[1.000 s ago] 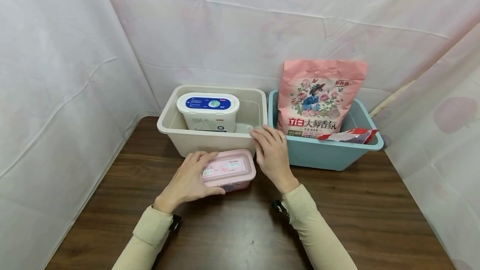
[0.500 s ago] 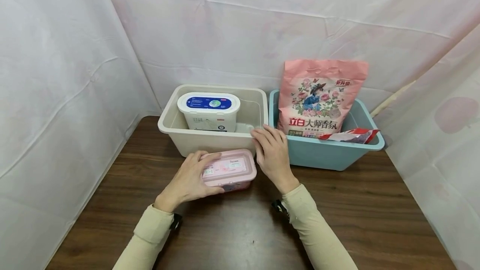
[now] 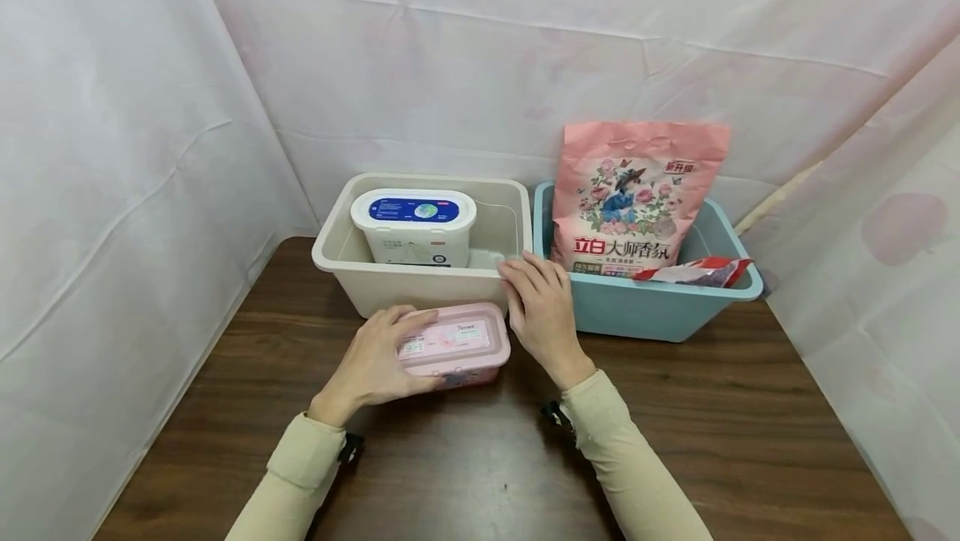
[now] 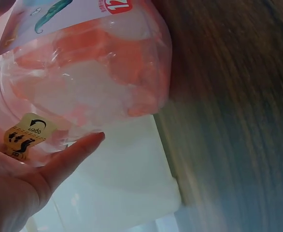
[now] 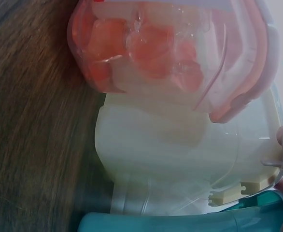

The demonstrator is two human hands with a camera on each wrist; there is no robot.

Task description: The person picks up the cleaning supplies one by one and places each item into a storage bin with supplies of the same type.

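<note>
A lidded pink pod tub is at twelve o'clock from the person, close in front of a cream bin; whether its base touches the wooden table is unclear. A teal bin stands at two o'clock from the tub.

The left hand grips the tub's nine o'clock end, thumb on the near side, fingers reaching over the far edge. The right hand holds the cream bin's rim at its four o'clock corner.

Coral and white rounded packets show through clear walls, so the tub is probably moderately heavy, stiff and smooth enough to slip, its soft contents liable to shift. Both long walls, below the lid, seem the safest hold.

The lid faces up, a printed side faces six o'clock, and the long axis runs nearly nine to three, the three o'clock end angled slightly away.
</note>
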